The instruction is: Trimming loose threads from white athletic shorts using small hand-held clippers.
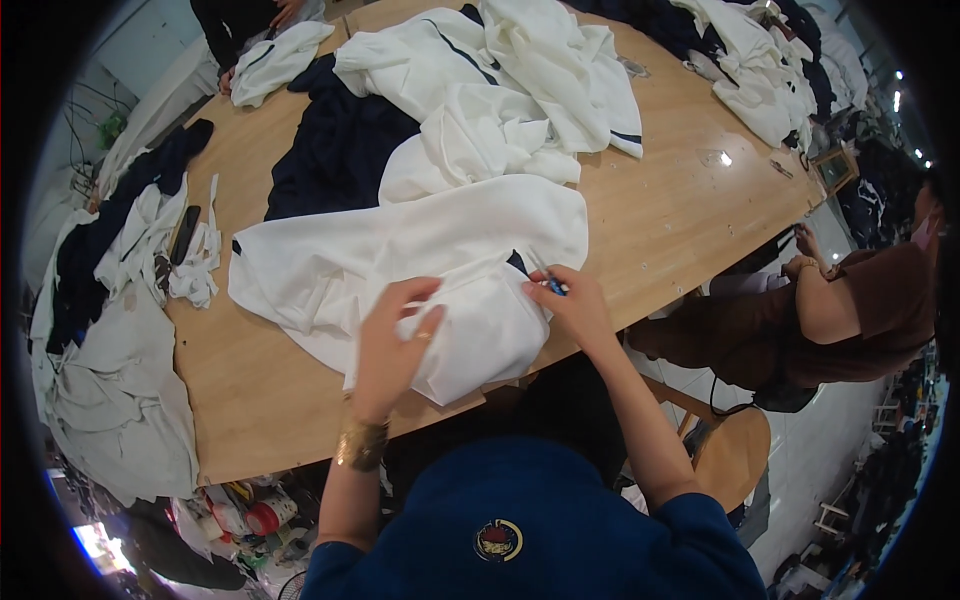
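A white garment (pixel 470 235) with dark navy trim lies spread over the near part of the wooden table, and a fold of it hangs toward my lap. My left hand (pixel 392 345) rests on or just above its near part, with thumb and fingers apart and nothing between them. In my right hand (pixel 582 312) is a small pair of thread snips (pixel 556 287) with blue on the handle. Their thin blades point away from me, beside a navy patch (pixel 517 262) on the garment. Whether the blades touch the cloth I cannot tell.
More white garments (pixel 460 130) and a navy one (pixel 340 145) are heaped farther back. Pale cloth and scraps (pixel 120 390) cover the left side. A person in brown (pixel 850 310) sits at the right, near a wooden stool (pixel 735 450). Another person (pixel 235 35) stands far left.
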Available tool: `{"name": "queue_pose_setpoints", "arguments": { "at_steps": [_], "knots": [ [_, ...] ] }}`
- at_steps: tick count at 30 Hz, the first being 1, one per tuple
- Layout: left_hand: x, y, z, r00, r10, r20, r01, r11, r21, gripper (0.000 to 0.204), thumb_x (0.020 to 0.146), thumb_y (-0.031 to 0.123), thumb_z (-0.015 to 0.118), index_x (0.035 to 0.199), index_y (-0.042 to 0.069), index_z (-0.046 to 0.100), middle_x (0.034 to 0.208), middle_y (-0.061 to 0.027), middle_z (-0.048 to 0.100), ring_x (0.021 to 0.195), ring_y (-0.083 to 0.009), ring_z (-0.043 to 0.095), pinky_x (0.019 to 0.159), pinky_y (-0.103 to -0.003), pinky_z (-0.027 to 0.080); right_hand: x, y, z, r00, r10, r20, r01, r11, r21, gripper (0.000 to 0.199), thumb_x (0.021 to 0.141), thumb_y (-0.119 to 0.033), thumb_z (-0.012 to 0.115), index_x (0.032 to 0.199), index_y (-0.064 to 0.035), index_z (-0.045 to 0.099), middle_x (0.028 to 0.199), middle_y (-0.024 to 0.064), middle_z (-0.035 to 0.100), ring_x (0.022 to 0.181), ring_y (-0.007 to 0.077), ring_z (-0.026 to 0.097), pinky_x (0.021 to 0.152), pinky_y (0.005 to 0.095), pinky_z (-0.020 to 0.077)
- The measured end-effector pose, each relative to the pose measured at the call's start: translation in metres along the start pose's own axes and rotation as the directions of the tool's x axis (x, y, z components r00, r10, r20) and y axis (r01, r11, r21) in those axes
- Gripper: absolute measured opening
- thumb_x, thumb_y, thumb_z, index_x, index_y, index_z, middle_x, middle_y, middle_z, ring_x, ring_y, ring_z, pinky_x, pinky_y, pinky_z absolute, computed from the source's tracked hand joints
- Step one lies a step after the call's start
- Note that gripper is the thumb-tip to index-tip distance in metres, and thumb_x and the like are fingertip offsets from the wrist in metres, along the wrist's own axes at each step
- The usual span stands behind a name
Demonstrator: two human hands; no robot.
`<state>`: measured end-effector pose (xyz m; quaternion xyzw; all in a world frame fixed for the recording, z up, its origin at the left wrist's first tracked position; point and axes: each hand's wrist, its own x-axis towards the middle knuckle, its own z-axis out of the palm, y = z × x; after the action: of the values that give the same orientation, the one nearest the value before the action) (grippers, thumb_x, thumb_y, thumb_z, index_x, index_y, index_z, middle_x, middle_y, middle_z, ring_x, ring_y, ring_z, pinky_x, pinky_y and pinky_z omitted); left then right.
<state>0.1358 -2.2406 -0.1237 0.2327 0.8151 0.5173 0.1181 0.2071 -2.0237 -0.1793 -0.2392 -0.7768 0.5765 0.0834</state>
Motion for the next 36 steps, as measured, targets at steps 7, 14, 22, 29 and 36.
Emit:
{"name": "queue_pose_setpoints", "arguments": {
  "at_steps": [7, 14, 22, 29, 36],
  "knots": [
    [0.012, -0.005, 0.033, 0.989, -0.004, 0.146, -0.005, 0.998, 0.058, 0.023, 0.079, 0.017, 0.066, 0.092, 0.000, 0.058, 0.081, -0.0056, 0.060, 0.070, -0.0115, 0.053, 0.066, -0.024, 0.043, -0.024, -0.037, -0.015, 0.965, -0.007, 0.261, -0.095, 0.921, 0.378, 0.014, 0.080, -0.012, 0.064, 0.087, 0.0001, 0.061, 0.069, -0.0025, 0.054, 0.065, 0.0052, 0.047, 0.059, 0.0202, 0.0383],
    [-0.017, 0.020, 0.067, 0.999, 0.030, -0.017, -0.030, 0.999, 0.037, 0.018, 0.078, 0.010, 0.065, 0.091, -0.002, 0.061, 0.082, -0.0081, 0.062, 0.071, -0.0146, 0.057, 0.064, -0.027, 0.046, -0.054, -0.009, 0.007, 0.984, -0.179, -0.016, 0.178, 0.957, 0.230, 0.025, 0.081, -0.018, 0.064, 0.100, -0.0027, 0.060, 0.077, 0.0034, 0.061, 0.071, 0.0076, 0.054, 0.065, 0.0219, 0.0433],
    [-0.003, 0.046, 0.032, 0.916, 0.392, -0.084, -0.350, 0.884, 0.311, 0.040, 0.073, 0.013, 0.069, 0.109, 0.000, 0.056, 0.102, -0.0100, 0.060, 0.086, -0.0206, 0.062, 0.097, -0.035, 0.037, -0.050, -0.020, -0.006, 0.994, -0.070, 0.080, 0.050, 0.972, 0.231, 0.018, 0.083, -0.018, 0.064, 0.090, -0.0010, 0.061, 0.067, -0.0033, 0.051, 0.064, 0.0034, 0.041, 0.056, 0.0210, 0.0351],
    [-0.005, 0.011, -0.021, 0.959, 0.036, 0.282, 0.106, 0.875, -0.473, 0.015, 0.072, 0.016, 0.067, 0.076, 0.004, 0.058, 0.075, -0.0002, 0.058, 0.076, -0.0068, 0.052, 0.087, -0.031, 0.041, -0.044, -0.055, -0.012, 0.906, -0.220, 0.362, 0.145, 0.964, 0.225, 0.020, 0.080, -0.017, 0.065, 0.092, -0.0013, 0.061, 0.066, 0.0006, 0.051, 0.065, 0.0047, 0.043, 0.057, 0.0223, 0.0365],
    [-0.010, 0.006, -0.003, 0.984, -0.138, 0.114, 0.178, 0.811, -0.558, 0.015, 0.084, 0.016, 0.059, 0.076, 0.003, 0.057, 0.069, 0.0045, 0.052, 0.067, -0.0033, 0.043, 0.062, -0.019, 0.034, -0.041, -0.038, -0.021, 0.897, 0.063, 0.437, -0.327, 0.759, 0.562, 0.018, 0.077, -0.012, 0.066, 0.089, 0.0011, 0.061, 0.061, -0.0024, 0.050, 0.042, 0.0022, 0.037, 0.037, 0.0173, 0.0242]
  ]
}}
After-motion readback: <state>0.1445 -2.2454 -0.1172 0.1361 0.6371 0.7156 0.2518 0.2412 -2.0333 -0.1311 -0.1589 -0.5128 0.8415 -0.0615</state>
